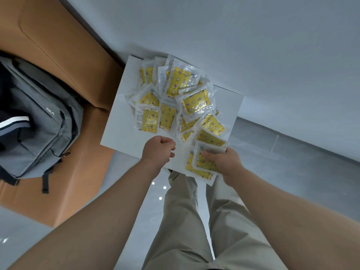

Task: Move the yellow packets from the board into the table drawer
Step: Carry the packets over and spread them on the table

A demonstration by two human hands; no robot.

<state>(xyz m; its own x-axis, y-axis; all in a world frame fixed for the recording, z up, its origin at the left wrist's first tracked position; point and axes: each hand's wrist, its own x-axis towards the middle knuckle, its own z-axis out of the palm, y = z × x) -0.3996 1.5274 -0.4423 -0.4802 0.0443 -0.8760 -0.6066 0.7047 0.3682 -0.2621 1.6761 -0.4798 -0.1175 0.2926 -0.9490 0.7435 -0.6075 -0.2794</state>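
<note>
A white board (118,121) lies in front of me against the wall, covered with a loose heap of several yellow packets (196,102) in clear wrappers with a star pattern. My right hand (226,164) grips a small stack of these packets (202,162) at the board's near right corner, thumb on top. My left hand (158,151) hovers over the board's near edge with its fingers curled and nothing in it. No drawer is in view.
A brown wooden table (64,45) stands to the left with a grey backpack (39,117) on it. The white wall (253,45) rises behind the board. My legs in beige trousers (194,221) stand on the glossy grey floor below.
</note>
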